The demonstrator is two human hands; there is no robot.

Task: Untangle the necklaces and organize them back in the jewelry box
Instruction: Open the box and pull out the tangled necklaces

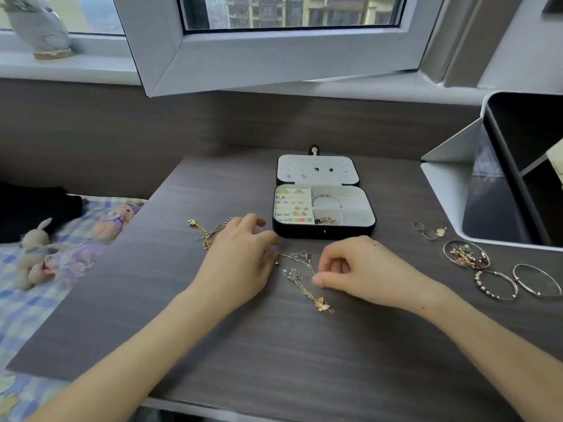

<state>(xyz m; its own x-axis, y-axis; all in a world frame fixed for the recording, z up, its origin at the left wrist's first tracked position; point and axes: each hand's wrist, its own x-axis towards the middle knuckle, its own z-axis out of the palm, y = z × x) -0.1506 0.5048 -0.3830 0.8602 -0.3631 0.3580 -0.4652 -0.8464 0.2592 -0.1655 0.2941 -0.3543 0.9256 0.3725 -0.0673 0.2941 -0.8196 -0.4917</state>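
**Necklaces (300, 269) knotted at the middle of the frame, none sorted into the box yet**

The necklaces lie on the grey table (274, 360) between my two hands, just below the jewelry box (323, 232). Silver chain is wound together with a gold one that trails down to a butterfly pendant (322, 302). My right hand (362, 269) is curled, its thumb and bent forefinger pinching the chain at the right edge of the knot. My left hand (240, 263) lies flatter, fingers fairly straight and relaxed, with the tips at the silver end. That spot is blurred, so I cannot say whether I am pinning the chain or only touching it.

A second gold tangle (207, 234) sits left of centre, beside my left hand and untouched. So I judge the work barely begun: both knots have to be teased apart, and every chain has yet to be laid in the box.

The box stands open. Its lid (316, 169) is folded back and carries a few stud earrings. In the base, the left column holds rows of small earrings and rings. The upper right compartment holds a silver bracelet (327, 201), and the small lower middle one a little heap of chain (329, 221).

At the right of the frame a glass dish (446, 250) holds mixed trinkets. Two bangles (495, 284) lie on the table just below it.
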